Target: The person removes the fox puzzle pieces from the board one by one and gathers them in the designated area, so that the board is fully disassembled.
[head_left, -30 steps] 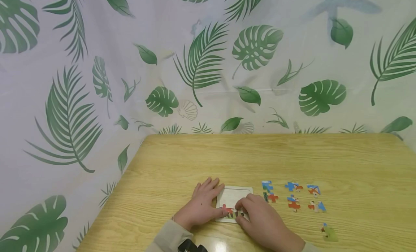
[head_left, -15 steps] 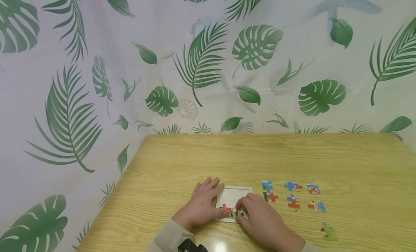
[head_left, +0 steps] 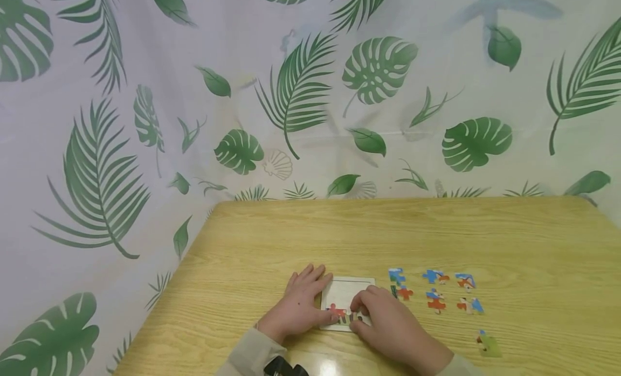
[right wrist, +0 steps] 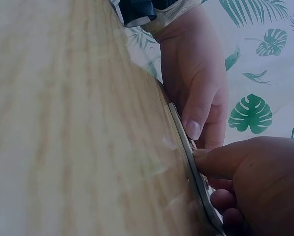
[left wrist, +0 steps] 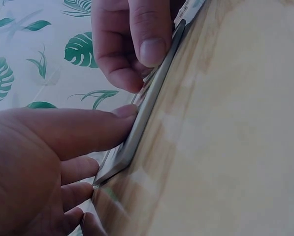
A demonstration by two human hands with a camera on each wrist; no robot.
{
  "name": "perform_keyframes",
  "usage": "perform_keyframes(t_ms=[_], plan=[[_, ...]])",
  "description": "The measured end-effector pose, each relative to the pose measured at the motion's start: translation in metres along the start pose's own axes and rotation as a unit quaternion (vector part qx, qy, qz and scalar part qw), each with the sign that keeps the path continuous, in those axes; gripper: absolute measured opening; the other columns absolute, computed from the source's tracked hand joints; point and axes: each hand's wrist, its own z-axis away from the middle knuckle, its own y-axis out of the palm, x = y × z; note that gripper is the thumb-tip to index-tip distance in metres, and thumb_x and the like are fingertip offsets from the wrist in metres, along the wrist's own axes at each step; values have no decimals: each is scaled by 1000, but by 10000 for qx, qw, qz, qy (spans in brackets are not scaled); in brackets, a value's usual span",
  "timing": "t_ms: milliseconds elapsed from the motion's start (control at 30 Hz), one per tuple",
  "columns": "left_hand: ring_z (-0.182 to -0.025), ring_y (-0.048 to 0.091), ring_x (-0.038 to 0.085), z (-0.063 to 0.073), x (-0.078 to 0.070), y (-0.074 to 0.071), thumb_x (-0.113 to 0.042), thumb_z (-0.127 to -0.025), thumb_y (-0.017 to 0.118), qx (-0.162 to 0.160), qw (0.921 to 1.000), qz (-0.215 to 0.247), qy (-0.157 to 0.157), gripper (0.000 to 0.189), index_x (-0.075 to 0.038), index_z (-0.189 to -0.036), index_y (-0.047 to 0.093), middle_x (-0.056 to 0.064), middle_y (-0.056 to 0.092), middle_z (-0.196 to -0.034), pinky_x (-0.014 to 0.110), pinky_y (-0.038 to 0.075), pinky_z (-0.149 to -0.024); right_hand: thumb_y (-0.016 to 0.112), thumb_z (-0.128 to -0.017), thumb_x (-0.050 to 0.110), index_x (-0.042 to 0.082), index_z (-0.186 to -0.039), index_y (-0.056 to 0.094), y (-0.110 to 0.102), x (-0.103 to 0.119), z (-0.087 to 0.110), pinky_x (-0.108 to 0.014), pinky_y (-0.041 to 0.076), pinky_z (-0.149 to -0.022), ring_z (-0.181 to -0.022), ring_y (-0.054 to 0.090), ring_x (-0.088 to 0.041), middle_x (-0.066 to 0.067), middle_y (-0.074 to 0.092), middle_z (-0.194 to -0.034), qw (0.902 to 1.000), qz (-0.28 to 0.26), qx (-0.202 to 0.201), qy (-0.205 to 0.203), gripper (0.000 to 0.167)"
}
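In the head view a pale, square puzzle tray (head_left: 348,291) lies on the table, with a few joined puzzle pieces (head_left: 336,312) along its near side. My left hand (head_left: 297,308) rests at the tray's left edge, fingers straight and spread, thumb pressing on the pieces at the lower left. From the right, my right hand (head_left: 390,325) reaches over the tray and pinches a puzzle piece (head_left: 358,316) at the near side between thumb and curled fingers, which partly hide it. Both wrist views show the thumbs over the tray's raised rim (left wrist: 146,110).
Right of the tray lie several loose pieces in blue, red and white, among them a blue one (head_left: 396,275) and a red one (head_left: 435,302). A green piece (head_left: 489,345) sits apart, nearer the front. A leaf-patterned curtain (head_left: 301,96) hangs behind the wooden table (head_left: 291,230).
The head view has shifted very slightly. Both hands keep nearly the same place on the tray, and the loose pieces lie as before.
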Motion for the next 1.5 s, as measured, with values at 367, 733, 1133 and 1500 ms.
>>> perform_keyframes(t_ms=[367,733,1133,1500], plan=[[-154,10,31,2,0,0,-47,-85,77,-43,10000,-4,49,87,-10,-156,41,11,24,-166,56,2,-121,78,-83,25,19,-90,67,-3,7,-4,-33,43,-67,-74,45,-12,8,49,-80,9995,28,204,243,14],[-154,10,31,-4,-3,0,-46,-86,77,-88,9997,-133,171,87,-10,-156,40,11,24,-166,56,2,-121,82,-83,23,20,-88,65,-6,6,-7,-35,47,-72,-77,51,-10,8,55,-83,9978,-276,137,582,18],[-154,10,31,-6,-3,0,-45,-83,79,-59,9999,-61,140,91,-10,-156,40,11,23,-166,56,1,-121,73,-94,16,26,-87,64,-27,-6,8,-27,44,-61,-66,50,-9,12,56,-74,9926,-905,-175,785,14],[-153,12,33,1,2,0,-49,-84,79,-56,9997,-195,155,90,-8,-155,42,12,26,-165,58,5,-120,67,-97,18,20,-91,64,-70,-56,52,-27,41,-61,-64,47,-8,9,57,-74,9917,-800,39,1007,7]])
